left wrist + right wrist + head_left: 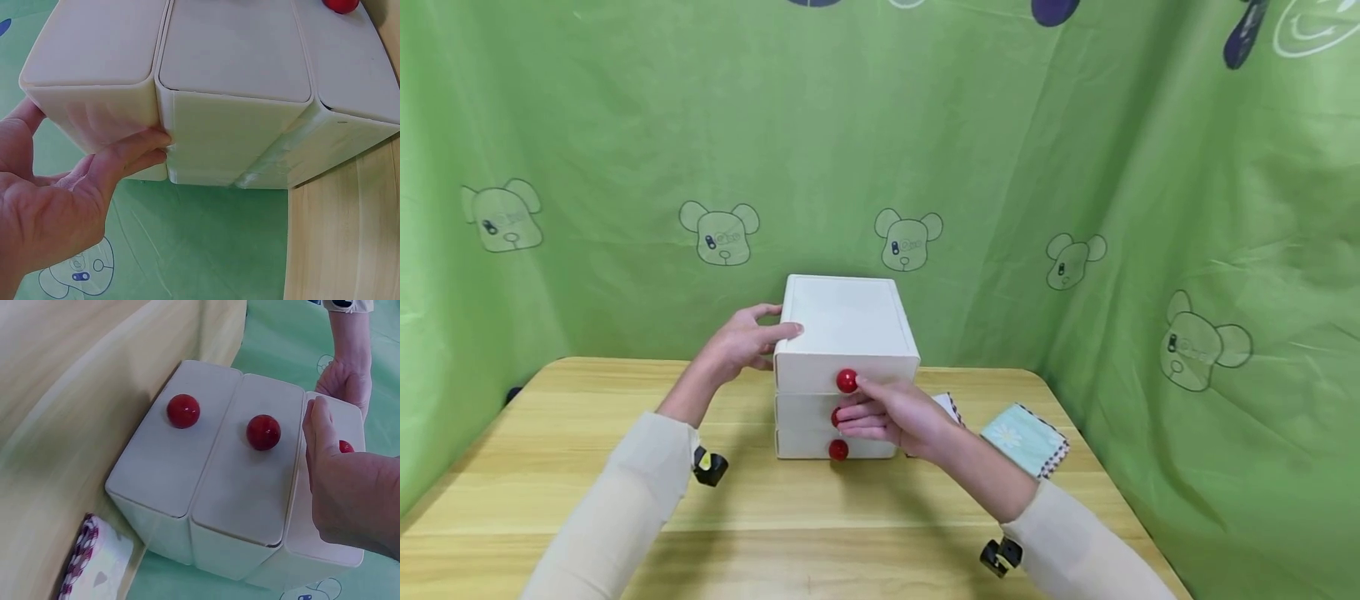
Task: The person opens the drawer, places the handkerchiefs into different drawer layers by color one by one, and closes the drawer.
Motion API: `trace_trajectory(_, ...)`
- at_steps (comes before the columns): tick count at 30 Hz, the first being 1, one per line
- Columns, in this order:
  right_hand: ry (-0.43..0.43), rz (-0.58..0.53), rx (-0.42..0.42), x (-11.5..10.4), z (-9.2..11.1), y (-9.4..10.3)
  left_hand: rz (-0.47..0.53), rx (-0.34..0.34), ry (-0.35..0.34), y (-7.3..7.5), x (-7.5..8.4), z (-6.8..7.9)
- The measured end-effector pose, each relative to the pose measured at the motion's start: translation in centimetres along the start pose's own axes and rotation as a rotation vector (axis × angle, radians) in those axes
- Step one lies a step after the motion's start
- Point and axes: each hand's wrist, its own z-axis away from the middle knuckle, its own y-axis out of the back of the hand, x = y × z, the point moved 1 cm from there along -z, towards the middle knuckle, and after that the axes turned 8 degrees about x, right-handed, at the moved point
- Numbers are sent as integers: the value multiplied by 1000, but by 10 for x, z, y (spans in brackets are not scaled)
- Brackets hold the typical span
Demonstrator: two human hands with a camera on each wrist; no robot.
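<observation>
Right hand, digits apart, sets thumb to the top knob; left hand, spread, braces the cabinet. Apparent step: working the drawer; pulling would require a pinch.

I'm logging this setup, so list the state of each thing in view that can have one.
Drawer unit: upright
Top drawer: appears shut
Middle drawer: shut
Bottom drawer: shut
Left hand: against the unit, thumb on top
Right hand: fingers extended, thumb at the top red knob
Mint cloth: folded
White cloth: partly hidden, folding unclear
</observation>
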Motion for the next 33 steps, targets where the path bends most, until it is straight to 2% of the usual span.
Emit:
trace_trajectory(5, 3, 62, -15, 9, 1, 6, 1, -1, -2, 0, 1, 1)
trace_trajectory(12, -21, 117, 46, 31, -4, 12, 2, -5, -5, 0, 0, 2)
trace_trajectory(15, -35, 143, 47, 41, -6, 13, 4, -6, -6, 0, 0, 1)
trace_trajectory(21, -50, 75, 13, 52, -11, 10, 0, -6, -6, 1, -1, 2)
trace_trajectory(33, -57, -39, 6, 50, -22, -6, 8, -6, 0, 1, 0, 0)
